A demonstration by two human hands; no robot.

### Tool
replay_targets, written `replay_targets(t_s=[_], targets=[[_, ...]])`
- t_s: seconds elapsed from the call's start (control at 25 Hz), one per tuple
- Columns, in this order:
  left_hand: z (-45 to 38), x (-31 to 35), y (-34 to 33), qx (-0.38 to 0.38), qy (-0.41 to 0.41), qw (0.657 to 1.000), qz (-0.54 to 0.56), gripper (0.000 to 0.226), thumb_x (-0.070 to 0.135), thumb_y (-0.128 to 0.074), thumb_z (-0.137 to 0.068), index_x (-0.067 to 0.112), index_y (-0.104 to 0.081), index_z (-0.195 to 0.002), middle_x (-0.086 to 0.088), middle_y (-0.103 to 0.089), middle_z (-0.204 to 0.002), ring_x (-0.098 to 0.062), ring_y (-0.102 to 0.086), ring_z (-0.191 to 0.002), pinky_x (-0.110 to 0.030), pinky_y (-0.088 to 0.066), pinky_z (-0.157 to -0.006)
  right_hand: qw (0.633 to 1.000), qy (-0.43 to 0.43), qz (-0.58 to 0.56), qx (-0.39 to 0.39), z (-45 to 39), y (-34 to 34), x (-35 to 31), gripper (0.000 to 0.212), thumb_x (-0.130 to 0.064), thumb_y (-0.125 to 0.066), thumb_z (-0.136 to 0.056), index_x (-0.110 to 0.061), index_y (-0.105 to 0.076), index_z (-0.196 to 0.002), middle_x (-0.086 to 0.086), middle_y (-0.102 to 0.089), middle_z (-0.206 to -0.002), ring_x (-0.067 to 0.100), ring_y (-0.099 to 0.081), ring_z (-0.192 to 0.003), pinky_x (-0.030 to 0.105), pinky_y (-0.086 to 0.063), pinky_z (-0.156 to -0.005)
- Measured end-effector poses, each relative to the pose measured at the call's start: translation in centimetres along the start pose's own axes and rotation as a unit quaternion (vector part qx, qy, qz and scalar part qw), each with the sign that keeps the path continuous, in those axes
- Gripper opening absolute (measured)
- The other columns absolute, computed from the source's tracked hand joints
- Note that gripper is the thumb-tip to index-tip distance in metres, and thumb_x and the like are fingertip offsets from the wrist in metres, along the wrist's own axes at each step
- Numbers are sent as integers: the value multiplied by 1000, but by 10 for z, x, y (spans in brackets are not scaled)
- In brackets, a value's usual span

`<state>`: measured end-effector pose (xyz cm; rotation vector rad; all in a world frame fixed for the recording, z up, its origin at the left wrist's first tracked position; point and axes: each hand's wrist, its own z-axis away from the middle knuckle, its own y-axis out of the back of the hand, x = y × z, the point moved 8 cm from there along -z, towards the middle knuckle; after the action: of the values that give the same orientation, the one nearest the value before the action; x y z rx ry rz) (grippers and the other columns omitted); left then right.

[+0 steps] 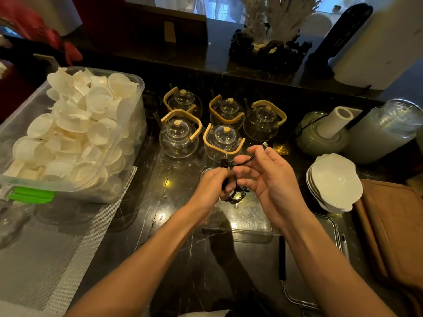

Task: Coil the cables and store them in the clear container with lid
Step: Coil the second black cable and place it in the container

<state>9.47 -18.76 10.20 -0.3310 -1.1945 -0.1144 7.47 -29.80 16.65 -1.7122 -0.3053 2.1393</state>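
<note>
Far left bin: a clear plastic bin (128, 124) with a green latch (31, 196) stands on a grey woven mat (57, 248), heaped with small white cups (75, 131).
Counter: dark veined stone (183, 259), glossy, with light spots reflected on it.
Teapots: five glass teapots (179, 138) with bamboo handles and cork-knobbed lids stand in a cluster behind the hands, close together.
Left hand: the left hand (211, 186) has its fingers curled round a bundle of black cable (235, 196), gripping it; the loops hang just below the knuckles.
Cable: one black USB plug (223, 161) sticks up above the left hand; a thin strand runs right from it to a small silver-tipped plug (265, 144) that shows above the right fingers.
Right hand: the right hand (267, 179) is palm-up just beside the left, the two nearly touching; its fingers curl loosely and the strand passes over them. Whether they pinch it I cannot tell.
Clear container: a shallow clear container (247, 225) lies on the counter directly under the hands, the cable held above it and not inside.
Lid: a clear lid (334, 227) with a metal-looking rim lies just right of the container, under the right forearm.
Plates: a stack of white scalloped plates (335, 181) sits right of the right hand.
Far right: a brown board (393, 225), a paper roll (336, 121) and a large glass jar (386, 131).
</note>
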Motion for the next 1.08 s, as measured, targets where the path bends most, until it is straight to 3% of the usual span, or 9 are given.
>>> replay_targets(t_s=[0.12,0.28,0.36,0.48,0.6,0.68,0.84,0.96,1.08], targets=[[3,-4,-8,-37,12,998,40,29,14,-40,-101,15,-53,-76,2,-42,-58,-11,-31,-53,-27,-25,-53,1000,2,-20,-3,-6,1,-5,21,-23,-46,-107,-6,-59,-109,14,-75,-94,19,-71,-77,25,-60,-60],[6,-8,-16,-80,75,974,198,51,46,-34,-106,19,-77,-94,1,-48,-67,-9,-39,-55,-24,-32,-55,999,-13,-11,-47,2,-7,5,24,-23,-49,-105,-4,-60,-112,13,-72,-93,20,-68,-76,25,-59,-59],[6,-5,-15,-76,68,974,204,38,39,-47,-102,19,-78,-92,3,-45,-61,-7,-44,-54,-20,-39,-50,997,-28,20,-75,12,-12,19,27,-24,-54,-101,0,-63,-111,16,-72,-93,20,-68,-76,25,-59,-57],[3,-6,-9,-39,77,976,202,24,30,-55,-101,8,-65,-97,7,-51,-50,-6,-51,-47,-20,-46,-46,996,-44,47,-55,20,-8,33,30,-24,-59,-97,2,-70,-105,17,-73,-92,17,-67,-72,25,-58,-56],[-5,-7,-3,-18,96,926,364,23,25,-48,-105,7,-61,-97,3,-53,-64,-10,-54,-55,-23,-51,-54,997,-75,4,23,21,14,45,32,-25,-58,-100,1,-72,-112,15,-74,-95,11,-64,-65,22,-56,-54],[-8,-7,-4,-12,87,901,425,23,22,-45,-105,8,-58,-92,4,-43,-63,-10,-47,-56,-24,-46,-60,989,-120,-65,62,19,26,55,30,-26,-56,-103,-1,-70,-112,9,-74,-92,6,-61,-58,18,-53,-50],[-9,-3,-7,16,42,899,436,29,26,-44,-106,12,-57,-85,7,-33,-57,-8,-30,-49,-23,-31,-53,955,-199,-190,112,19,29,77,24,-21,-53,-104,-1,-65,-107,4,-68,-79,3,-54,-42,12,-47,-40],[-9,6,-15,-23,28,895,445,35,30,-43,-107,14,-56,-78,9,-30,-52,-5,-27,-42,-22,-24,-46,942,-235,-205,125,17,27,89,22,-19,-55,-104,-2,-64,-92,2,-57,-69,2,-41,-34,10,-40,-35],[-6,2,-23,-62,41,915,396,36,29,-43,-106,14,-53,-75,10,-28,-47,-4,-26,-36,-20,-18,-41,940,-274,-171,111,14,31,96,20,-12,-55,-103,-5,-58,-85,0,-50,-59,3,-34,-33,11,-35,-32]])
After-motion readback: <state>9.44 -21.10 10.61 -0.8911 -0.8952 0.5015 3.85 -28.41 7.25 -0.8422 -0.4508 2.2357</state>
